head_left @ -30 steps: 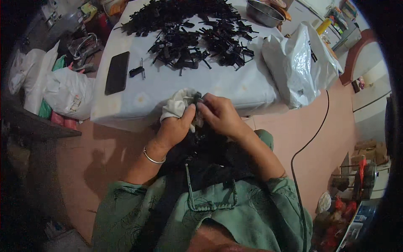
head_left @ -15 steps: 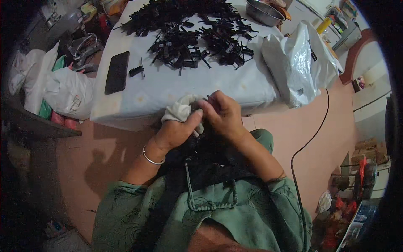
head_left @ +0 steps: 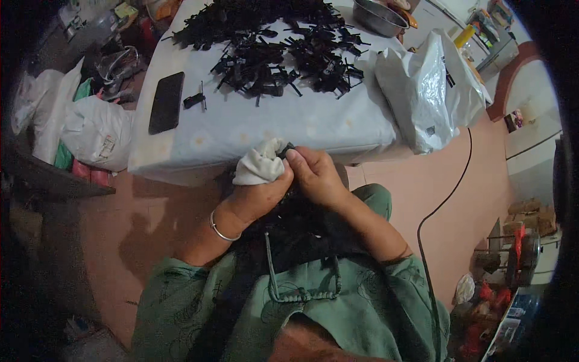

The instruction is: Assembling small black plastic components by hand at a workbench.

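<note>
Just off the near edge of the table, both of my hands meet over my lap. White cloth, possibly a glove, covers the fingers of my left hand, which are curled closed. At those fingers a small black plastic piece pokes up. The thumb and fingers of my right hand pinch this piece from the other side. Its lower part is hidden by my hands. A single similar black part with a thin pin lies on the table, beside a dark phone.
A big heap of black plastic parts covers the far half of the white-covered table. At its right edge stands a white plastic bag, with a metal bowl behind. White sacks sit at left. A black cable runs down the right.
My right hand has lowered slightly, and its fingers have drawn in round the black piece. My left hand has turned a little, showing more of the white cloth.
</note>
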A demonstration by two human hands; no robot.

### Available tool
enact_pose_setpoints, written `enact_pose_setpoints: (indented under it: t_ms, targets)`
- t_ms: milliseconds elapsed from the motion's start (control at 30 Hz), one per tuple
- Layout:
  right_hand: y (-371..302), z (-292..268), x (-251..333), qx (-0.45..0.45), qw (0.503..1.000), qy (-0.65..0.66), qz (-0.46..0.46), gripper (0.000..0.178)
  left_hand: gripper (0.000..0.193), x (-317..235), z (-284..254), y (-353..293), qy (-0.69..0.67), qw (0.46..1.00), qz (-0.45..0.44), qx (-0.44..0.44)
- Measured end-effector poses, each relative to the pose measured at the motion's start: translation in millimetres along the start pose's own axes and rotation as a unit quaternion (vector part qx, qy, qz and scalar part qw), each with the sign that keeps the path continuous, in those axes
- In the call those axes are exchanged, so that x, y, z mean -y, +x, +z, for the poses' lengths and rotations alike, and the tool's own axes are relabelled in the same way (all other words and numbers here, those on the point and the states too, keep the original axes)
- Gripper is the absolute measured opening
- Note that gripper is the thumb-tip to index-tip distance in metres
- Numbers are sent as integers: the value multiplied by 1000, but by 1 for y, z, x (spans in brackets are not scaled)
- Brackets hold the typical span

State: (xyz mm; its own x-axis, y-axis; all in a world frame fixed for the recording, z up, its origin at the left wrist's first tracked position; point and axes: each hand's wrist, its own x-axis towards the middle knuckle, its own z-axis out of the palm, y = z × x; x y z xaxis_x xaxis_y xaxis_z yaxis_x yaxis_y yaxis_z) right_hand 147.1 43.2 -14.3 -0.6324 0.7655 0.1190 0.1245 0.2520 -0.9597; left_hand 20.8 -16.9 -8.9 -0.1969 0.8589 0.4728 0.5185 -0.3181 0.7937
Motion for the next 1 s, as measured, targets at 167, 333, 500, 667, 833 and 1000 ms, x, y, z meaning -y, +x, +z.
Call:
enact_pose_setpoints:
  t_ms: [167, 333, 500, 667, 833, 1000]
  targets:
    - [2, -6, -7, -2, 997, 78, 17, 25, 25, 18, 12, 4, -70, 997, 31, -29]
    - [1, -25, -7, 50, 996, -75, 29, 17, 24, 15, -3, 8, -275, 947, -161, 48]
    - [1, -32, -6, 45, 992, -67, -99, 17, 29, 29, 0, 4, -137, 987, -71, 49]
    - [5, -29, -6, 46, 998, -9, -47, 14, 27, 3, -12, 8, -232, 936, -197, 177]
    - [5, -24, 2, 56, 995, -57, -55, 22, 18, 21, 3, -4, -138, 987, -63, 46]
    - [3, -18, 3, 68, 988, -132, -52, 26, 20, 21, 7, -1, -53, 997, 31, 53]
